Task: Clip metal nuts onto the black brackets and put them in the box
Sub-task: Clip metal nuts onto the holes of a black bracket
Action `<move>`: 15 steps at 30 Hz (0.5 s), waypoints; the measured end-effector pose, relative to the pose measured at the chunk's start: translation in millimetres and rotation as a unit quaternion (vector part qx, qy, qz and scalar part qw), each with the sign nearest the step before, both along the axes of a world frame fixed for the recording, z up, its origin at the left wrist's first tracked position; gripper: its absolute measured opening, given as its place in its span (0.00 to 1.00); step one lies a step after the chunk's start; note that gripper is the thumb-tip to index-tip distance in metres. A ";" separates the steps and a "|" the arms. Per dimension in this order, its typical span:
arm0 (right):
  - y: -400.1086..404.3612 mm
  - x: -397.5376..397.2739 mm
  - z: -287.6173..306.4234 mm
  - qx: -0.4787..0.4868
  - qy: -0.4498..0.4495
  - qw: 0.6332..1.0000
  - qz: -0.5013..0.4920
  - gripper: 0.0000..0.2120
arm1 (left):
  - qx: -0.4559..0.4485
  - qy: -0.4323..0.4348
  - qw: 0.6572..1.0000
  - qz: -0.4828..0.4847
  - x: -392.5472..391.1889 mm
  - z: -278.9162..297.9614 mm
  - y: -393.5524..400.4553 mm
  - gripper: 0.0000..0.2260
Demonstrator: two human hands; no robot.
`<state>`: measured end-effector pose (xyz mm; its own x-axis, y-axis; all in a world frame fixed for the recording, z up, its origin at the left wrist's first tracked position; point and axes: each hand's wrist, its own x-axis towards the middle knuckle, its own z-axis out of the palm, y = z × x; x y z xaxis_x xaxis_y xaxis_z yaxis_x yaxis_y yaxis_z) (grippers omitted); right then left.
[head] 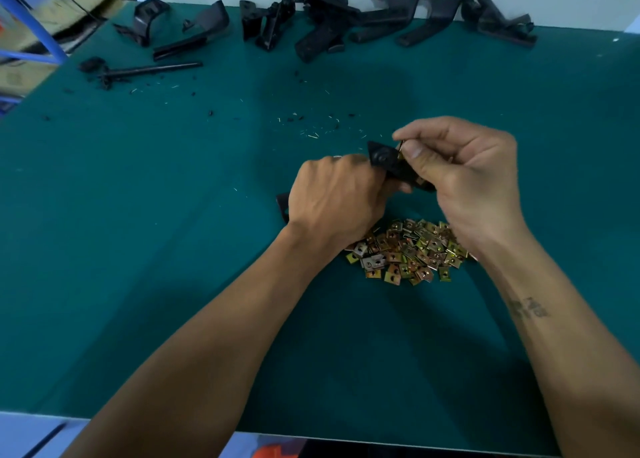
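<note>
The bracket (391, 165), judged light and stiff, is gripped above the table (173, 215) by the left hand (336, 194), best at its body, while a nut (401, 147), likely springy, is pinched by the right hand (464, 173) above the nut pile (408, 249).

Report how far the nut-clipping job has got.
Done: nothing visibly finished; no box is in view. In hand: the left hand grips a black plastic bracket while the right hand pinches a small metal clip nut at its edge. Left: a row of black brackets along the green table's far edge, and a heap of brass-coloured clip nuts.
</note>
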<state>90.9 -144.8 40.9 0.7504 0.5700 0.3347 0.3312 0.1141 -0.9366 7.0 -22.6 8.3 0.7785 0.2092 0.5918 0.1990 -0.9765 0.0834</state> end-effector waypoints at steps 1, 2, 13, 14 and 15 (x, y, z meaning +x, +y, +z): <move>-3.2 4.6 1.9 -0.019 -0.023 0.999 0.017 0.11 | -0.002 0.005 1.000 -0.009 -0.3 -1.3 0.5 0.21; -5.1 7.2 1.8 -0.022 -0.035 0.999 0.018 0.12 | -0.006 0.009 1.000 -0.018 -0.1 -2.8 0.7 0.22; 17.6 -12.1 -24.7 -0.043 -0.197 0.969 -0.140 0.06 | -0.071 0.024 0.997 0.031 5.8 -7.9 5.8 0.20; 17.8 -11.2 -24.9 -0.048 -0.209 0.967 -0.138 0.06 | -0.072 0.024 0.997 0.034 6.2 -8.0 6.4 0.21; 17.4 -10.3 -25.2 -0.052 -0.216 0.966 -0.134 0.06 | -0.073 0.023 0.996 0.036 5.9 -8.4 6.6 0.21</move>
